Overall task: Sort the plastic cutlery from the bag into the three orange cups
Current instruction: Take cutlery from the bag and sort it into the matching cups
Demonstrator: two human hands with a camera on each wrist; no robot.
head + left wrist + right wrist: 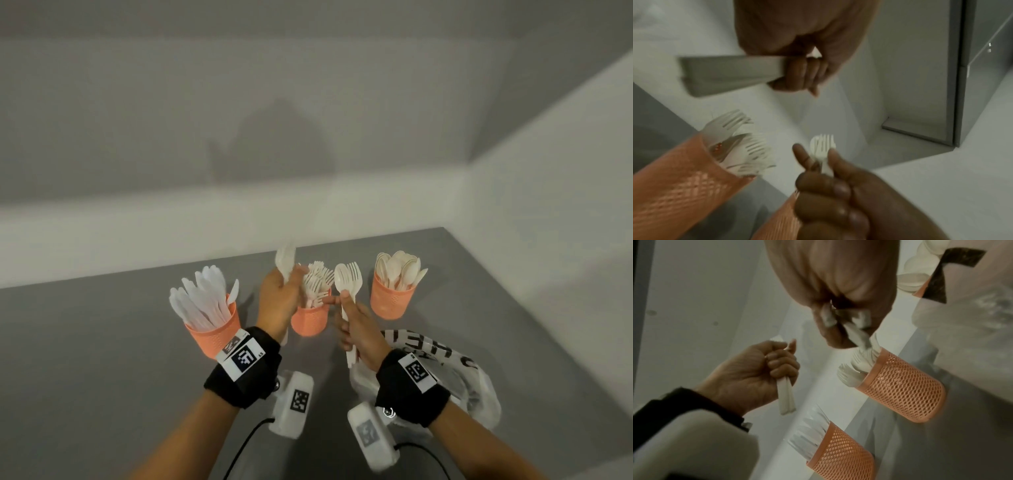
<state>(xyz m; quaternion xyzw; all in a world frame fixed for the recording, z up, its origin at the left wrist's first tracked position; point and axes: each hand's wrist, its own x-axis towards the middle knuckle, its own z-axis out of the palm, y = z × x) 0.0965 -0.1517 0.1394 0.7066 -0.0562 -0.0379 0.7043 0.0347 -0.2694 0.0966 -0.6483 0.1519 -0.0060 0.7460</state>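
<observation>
Three orange mesh cups stand in a row: knives in the left cup point(214, 334), forks in the middle cup point(310, 322), spoons in the right cup point(392, 303). My left hand point(279, 298) grips two white cutlery pieces point(285, 260) by their handles point(786, 399), raised beside the fork cup point(904, 391); motion blur hides their type. My right hand point(358, 330) grips a bundle with a spoon and forks point(349, 281) upright, just right of the fork cup. The left wrist view shows its fork heads point(823, 146) above the thumb. The printed plastic bag point(462, 377) lies under my right wrist.
The cups stand on a grey table point(102, 359) whose far edge meets a white wall point(205, 212), with another wall to the right. Both wrists carry black bands with marker tags, and cables trail back from them. The knife cup point(840, 456) leans close to my left wrist.
</observation>
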